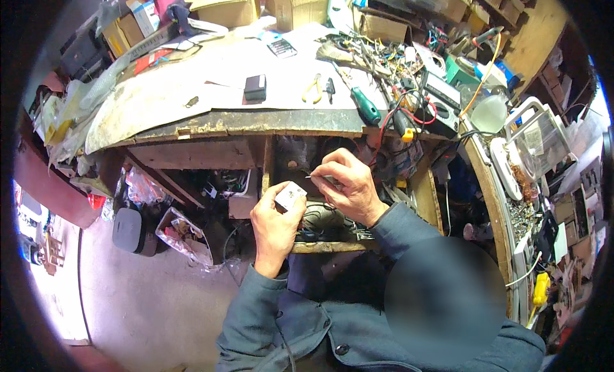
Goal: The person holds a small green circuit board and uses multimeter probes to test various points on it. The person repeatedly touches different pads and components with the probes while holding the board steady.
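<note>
My left hand [272,231] is closed around a small white block-shaped plastic piece [291,195], with its marked or pierced face turned up. Just to the right of it, my right hand [352,188] is closed in a pinch. A thin, light tip [309,176] pokes out from those fingers; it is too small to name. Both hands are held over a pulled-out wooden drawer [332,246] with dark cables [320,218] in it. On the bench beyond lie a black box-shaped adapter [255,88], yellow-handled pliers [313,89], a small black plug [330,87] and a green-handled screwdriver [365,106].
The worn bench edge [217,126] runs just beyond the drawer. Tangled wires and tools [396,78] crowd the bench's right side, near a grey meter-like box [441,103]. Cardboard boxes [300,8] line the back. An open carton [185,236] stands on the floor at left.
</note>
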`<control>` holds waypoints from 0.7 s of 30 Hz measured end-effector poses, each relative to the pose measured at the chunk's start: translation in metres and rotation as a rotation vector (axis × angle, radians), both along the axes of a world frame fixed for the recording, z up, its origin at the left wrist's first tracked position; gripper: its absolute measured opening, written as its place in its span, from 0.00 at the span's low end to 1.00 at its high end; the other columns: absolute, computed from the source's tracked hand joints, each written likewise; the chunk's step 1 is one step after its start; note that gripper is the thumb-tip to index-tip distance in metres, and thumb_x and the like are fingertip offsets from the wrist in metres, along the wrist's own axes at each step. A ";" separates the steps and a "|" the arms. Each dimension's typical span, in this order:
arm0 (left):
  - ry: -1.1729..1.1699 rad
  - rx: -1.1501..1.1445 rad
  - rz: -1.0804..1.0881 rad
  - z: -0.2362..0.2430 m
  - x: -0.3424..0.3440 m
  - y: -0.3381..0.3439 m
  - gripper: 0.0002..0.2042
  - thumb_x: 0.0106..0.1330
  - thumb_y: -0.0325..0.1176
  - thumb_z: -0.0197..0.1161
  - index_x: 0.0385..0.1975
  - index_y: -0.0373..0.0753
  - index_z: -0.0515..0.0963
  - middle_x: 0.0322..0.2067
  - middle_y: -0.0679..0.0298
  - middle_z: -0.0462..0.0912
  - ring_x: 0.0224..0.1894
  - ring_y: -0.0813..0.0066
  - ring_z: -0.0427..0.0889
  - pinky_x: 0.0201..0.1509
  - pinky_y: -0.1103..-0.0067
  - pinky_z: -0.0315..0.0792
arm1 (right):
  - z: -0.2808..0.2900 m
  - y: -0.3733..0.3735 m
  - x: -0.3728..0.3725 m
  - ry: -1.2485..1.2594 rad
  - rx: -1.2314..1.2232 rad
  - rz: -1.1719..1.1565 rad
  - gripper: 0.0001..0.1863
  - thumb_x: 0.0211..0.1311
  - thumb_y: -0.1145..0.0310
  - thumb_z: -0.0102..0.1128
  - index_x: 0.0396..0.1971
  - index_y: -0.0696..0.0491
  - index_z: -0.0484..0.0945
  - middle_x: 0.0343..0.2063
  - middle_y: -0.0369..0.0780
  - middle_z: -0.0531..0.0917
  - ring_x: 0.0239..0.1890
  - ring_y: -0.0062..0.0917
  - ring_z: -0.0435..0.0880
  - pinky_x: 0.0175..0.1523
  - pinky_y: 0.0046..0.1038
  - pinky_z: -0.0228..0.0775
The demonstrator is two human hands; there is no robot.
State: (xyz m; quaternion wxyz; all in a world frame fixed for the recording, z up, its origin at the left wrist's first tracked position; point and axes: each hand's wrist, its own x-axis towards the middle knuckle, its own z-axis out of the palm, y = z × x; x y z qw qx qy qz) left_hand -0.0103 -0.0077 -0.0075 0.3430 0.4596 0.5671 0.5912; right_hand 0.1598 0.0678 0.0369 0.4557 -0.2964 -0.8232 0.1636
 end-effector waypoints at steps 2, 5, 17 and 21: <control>-0.028 -0.029 0.008 0.008 0.001 -0.001 0.17 0.59 0.30 0.74 0.46 0.31 0.83 0.34 0.59 0.89 0.35 0.76 0.86 0.41 0.77 0.80 | 0.005 0.004 0.006 -0.001 0.147 -0.113 0.09 0.53 0.75 0.73 0.35 0.52 0.86 0.32 0.41 0.79 0.35 0.34 0.82 0.37 0.32 0.76; 0.052 0.013 0.036 0.005 0.002 0.000 0.16 0.59 0.29 0.73 0.46 0.32 0.82 0.34 0.58 0.89 0.35 0.76 0.87 0.41 0.76 0.80 | 0.021 0.024 0.015 -0.086 0.382 -0.289 0.07 0.55 0.74 0.71 0.34 0.51 0.85 0.29 0.41 0.80 0.32 0.35 0.82 0.36 0.33 0.76; 0.080 0.102 -0.013 -0.005 -0.002 0.004 0.17 0.62 0.24 0.71 0.50 0.30 0.80 0.34 0.64 0.87 0.30 0.82 0.83 0.34 0.81 0.78 | 0.065 0.072 0.019 -0.498 0.538 -0.551 0.04 0.62 0.66 0.65 0.33 0.49 0.81 0.33 0.40 0.82 0.30 0.37 0.85 0.32 0.36 0.77; -0.094 0.040 -0.022 0.009 -0.001 -0.003 0.16 0.63 0.23 0.69 0.51 0.29 0.79 0.33 0.64 0.85 0.29 0.82 0.81 0.32 0.81 0.77 | 0.063 0.034 0.041 -0.481 0.241 -0.330 0.05 0.61 0.67 0.67 0.32 0.51 0.83 0.27 0.42 0.81 0.31 0.39 0.84 0.38 0.36 0.76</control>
